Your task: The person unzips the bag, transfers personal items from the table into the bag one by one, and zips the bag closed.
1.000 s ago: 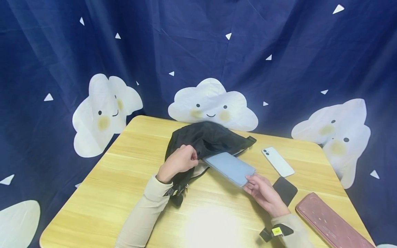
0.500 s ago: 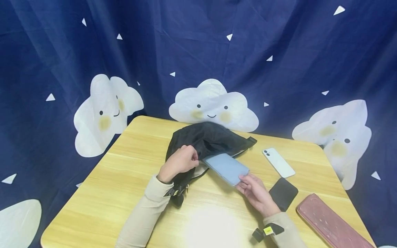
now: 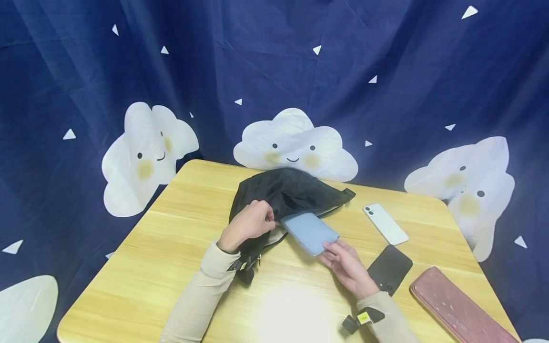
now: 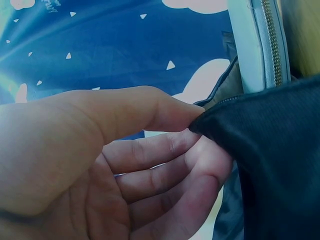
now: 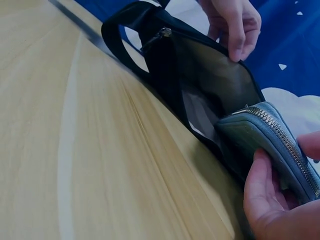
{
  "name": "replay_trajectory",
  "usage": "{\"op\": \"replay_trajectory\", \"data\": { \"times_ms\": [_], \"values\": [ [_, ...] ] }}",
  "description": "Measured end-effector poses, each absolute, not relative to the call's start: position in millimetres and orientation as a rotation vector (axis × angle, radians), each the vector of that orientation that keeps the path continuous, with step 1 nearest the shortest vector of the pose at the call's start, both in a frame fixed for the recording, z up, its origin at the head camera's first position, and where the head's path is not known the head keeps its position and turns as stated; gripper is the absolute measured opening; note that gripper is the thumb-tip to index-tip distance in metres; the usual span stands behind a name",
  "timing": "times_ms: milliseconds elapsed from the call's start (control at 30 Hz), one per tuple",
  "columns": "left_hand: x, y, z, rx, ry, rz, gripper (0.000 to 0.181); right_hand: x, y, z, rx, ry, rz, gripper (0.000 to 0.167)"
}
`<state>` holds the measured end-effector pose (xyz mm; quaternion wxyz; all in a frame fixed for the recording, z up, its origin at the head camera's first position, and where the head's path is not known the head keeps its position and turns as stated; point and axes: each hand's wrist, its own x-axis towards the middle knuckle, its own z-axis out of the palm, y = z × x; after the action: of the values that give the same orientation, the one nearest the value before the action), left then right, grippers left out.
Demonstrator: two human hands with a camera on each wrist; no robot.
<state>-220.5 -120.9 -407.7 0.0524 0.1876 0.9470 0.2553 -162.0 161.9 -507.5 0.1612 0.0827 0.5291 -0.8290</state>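
Note:
A black bag point(image 3: 274, 190) lies at the table's back middle; its mouth gapes, showing a light lining point(image 5: 215, 75) in the right wrist view. My left hand point(image 3: 253, 220) pinches the edge of the bag's opening between thumb and fingers, as the left wrist view point(image 4: 150, 165) shows. A light blue zippered wallet point(image 3: 310, 232) has its far end inside the opening. Around its near end my right hand point(image 3: 348, 267) grips with thumb and fingers. The wallet's zip point(image 5: 290, 142) faces up in the right wrist view. How deep the wallet reaches is hidden.
To the right on the wooden table point(image 3: 150, 267) lie a white phone point(image 3: 386, 224), a black phone point(image 3: 391, 267) and a pink quilted pouch point(image 3: 459, 305). Behind the table hangs a dark blue curtain point(image 3: 279, 57) with white clouds.
My right hand has moved left with the wallet, whose far end is deeper in the bag. More of the black phone shows. My left hand has stayed at the bag's edge.

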Motion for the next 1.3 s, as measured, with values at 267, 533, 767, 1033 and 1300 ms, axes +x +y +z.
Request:
{"op": "replay_trajectory", "data": {
  "times_ms": [267,533,767,1033,1300],
  "values": [
    [-221,-121,-409,0.578,2.886,0.773,0.02,-161,154,-508,0.267,1.534,-2.357,0.061],
    [-220,-121,-408,0.58,2.886,0.785,0.02,-163,147,-506,0.302,1.528,-2.398,0.061],
    [-220,-121,-408,0.574,2.888,0.783,0.018,-163,145,-506,0.305,1.527,-2.402,0.061],
    [-219,-119,-406,0.56,2.871,0.775,0.019,-163,145,-506,0.306,1.508,-2.413,0.062],
    [-219,-119,-407,0.57,2.869,0.78,0.019,-164,143,-506,0.288,1.496,-2.433,0.064]
  ]
}}
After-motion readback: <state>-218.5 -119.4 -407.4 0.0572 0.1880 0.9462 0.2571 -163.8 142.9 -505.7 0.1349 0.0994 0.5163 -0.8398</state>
